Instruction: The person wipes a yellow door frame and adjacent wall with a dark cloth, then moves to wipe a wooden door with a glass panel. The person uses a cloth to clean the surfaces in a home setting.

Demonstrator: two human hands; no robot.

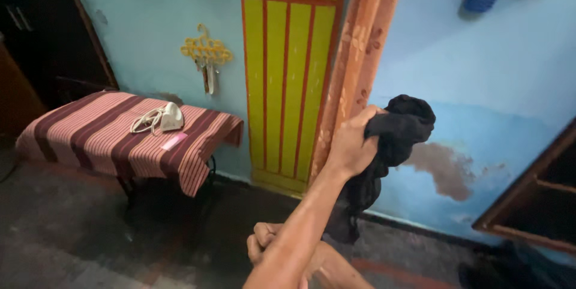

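The right hand [354,145] is raised at arm's length in front of the wall [480,85], fingers closed tight around the upper part of a black cloth [399,130]. Held from its top like this, the cloth hangs free in the air, clear of the floor [72,235], so its length drops straight down past the forearm. The left hand [264,244] sits lower, partly behind the right forearm, curled into a loose fist; it looks close to the cloth's lower end, but whether it grips any of it cannot be told.

The cloth is dark, soft and crumpled. It is bunched into a rounded lump above the right hand's knuckles and narrows into a limp, wrinkled tail below. No pattern, seam or shape of a garment can be made out.

Behind it stand a yellow door panel [288,55] with red strips and an orange patterned curtain [360,43]. Well apart to the left, a counter [78,139] covered by a striped cloth carries a white iron [171,116] with its coiled cord near the back edge, and a small pink item [174,141] toward the front edge.
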